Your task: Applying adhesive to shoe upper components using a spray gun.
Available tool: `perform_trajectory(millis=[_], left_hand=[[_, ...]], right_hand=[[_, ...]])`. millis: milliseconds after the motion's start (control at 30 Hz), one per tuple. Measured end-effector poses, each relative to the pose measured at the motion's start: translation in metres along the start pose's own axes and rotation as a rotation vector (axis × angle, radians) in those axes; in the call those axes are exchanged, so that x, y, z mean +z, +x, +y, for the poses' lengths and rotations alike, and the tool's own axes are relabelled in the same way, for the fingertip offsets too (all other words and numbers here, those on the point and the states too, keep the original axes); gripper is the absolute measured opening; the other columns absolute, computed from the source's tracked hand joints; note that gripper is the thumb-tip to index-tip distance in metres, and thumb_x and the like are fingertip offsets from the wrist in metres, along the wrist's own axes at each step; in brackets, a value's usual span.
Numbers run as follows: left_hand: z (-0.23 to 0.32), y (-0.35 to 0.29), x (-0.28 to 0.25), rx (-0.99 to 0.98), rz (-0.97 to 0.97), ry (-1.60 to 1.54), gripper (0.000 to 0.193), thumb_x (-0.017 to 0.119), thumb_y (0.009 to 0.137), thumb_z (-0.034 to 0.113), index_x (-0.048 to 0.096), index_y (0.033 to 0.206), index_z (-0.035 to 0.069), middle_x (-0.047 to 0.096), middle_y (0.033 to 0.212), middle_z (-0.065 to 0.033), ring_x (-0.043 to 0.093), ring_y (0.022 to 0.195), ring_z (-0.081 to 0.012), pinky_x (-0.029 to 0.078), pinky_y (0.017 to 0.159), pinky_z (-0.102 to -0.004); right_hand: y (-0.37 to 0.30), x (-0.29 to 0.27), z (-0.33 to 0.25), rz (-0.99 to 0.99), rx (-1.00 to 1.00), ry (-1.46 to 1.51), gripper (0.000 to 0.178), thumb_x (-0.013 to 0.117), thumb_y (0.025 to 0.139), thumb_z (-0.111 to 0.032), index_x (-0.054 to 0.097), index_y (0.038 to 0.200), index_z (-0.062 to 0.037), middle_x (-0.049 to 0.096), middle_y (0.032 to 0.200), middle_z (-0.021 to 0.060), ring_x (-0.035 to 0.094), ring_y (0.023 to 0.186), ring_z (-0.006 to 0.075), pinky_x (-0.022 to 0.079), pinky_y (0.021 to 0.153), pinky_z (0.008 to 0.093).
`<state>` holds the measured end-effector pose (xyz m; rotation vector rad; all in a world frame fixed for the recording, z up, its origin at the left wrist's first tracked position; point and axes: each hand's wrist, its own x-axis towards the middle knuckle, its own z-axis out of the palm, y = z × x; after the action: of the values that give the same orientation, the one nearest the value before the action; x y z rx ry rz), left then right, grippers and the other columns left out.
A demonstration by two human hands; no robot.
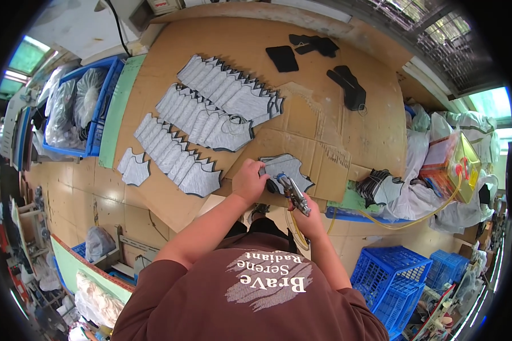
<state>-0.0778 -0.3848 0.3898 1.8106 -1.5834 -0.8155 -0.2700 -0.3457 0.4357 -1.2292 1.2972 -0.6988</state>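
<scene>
At the table's near edge, my left hand [249,181] is closed on the left edge of a grey cut piece [289,167] with a dark backing. My right hand [307,215] is wrapped round a metal spray gun [292,192] with a blue part near its front. The gun's front end is over the near part of the piece. A dark part shows beside my left fingers; what it is I cannot make out. To the left, rows of overlapping grey pieces [182,153] lie fanned out, with a loop of thin cord [236,120] on the middle row.
Brown cardboard [313,122] covers the table. Black cut pieces [347,88] lie at its far right. A yellow hose [404,226] curves along the right side. Blue crates stand at left [109,108] and lower right [389,278]. More grey pieces [384,190] are stacked at right.
</scene>
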Motion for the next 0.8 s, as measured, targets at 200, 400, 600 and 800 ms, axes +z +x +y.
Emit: perform_trajectory(millis=[200,400,600,800], left_hand=[[0.008,0.002,-0.003,-0.054,-0.030,-0.017,0.028,0.069,0.067,0.015,0.059,0.091,0.005,0.054,0.086,-0.0096,0.054,0.073,-0.0248,0.044,0.064,-0.0337],[0.001,0.003,0.002,-0.004,0.012,0.021,0.027,0.069,0.067,0.014,0.058,0.090,0.005,0.054,0.088,-0.0091,0.055,0.076,-0.0255,0.044,0.066,-0.0347],[0.006,0.010,-0.003,0.014,0.010,0.002,0.019,0.067,0.067,0.012,0.059,0.083,0.004,0.058,0.082,-0.0084,0.056,0.076,-0.0270,0.045,0.065,-0.0365],[-0.005,0.004,-0.015,-0.103,-0.002,-0.290,0.015,0.062,0.073,0.007,0.060,0.087,0.002,0.061,0.079,-0.0085,0.059,0.073,-0.0180,0.046,0.064,-0.0301]], right_hand=[[-0.003,-0.006,0.004,0.055,0.012,0.023,0.016,0.045,0.068,0.001,0.052,0.082,-0.0011,0.052,0.069,0.0050,0.048,0.065,0.0142,0.041,0.063,0.0271],[-0.007,-0.016,-0.009,0.178,0.033,0.079,0.020,0.043,0.069,0.004,0.054,0.085,-0.0016,0.053,0.070,0.0032,0.049,0.067,0.0116,0.041,0.065,0.0252],[-0.010,-0.018,-0.008,0.181,0.106,-0.004,0.024,0.043,0.070,0.005,0.055,0.090,-0.0012,0.057,0.077,0.0039,0.053,0.073,0.0120,0.042,0.069,0.0256],[-0.012,-0.010,-0.004,0.009,0.089,0.041,0.044,0.042,0.066,0.004,0.054,0.108,-0.0020,0.059,0.093,0.0069,0.055,0.090,0.0157,0.041,0.082,0.0279]])
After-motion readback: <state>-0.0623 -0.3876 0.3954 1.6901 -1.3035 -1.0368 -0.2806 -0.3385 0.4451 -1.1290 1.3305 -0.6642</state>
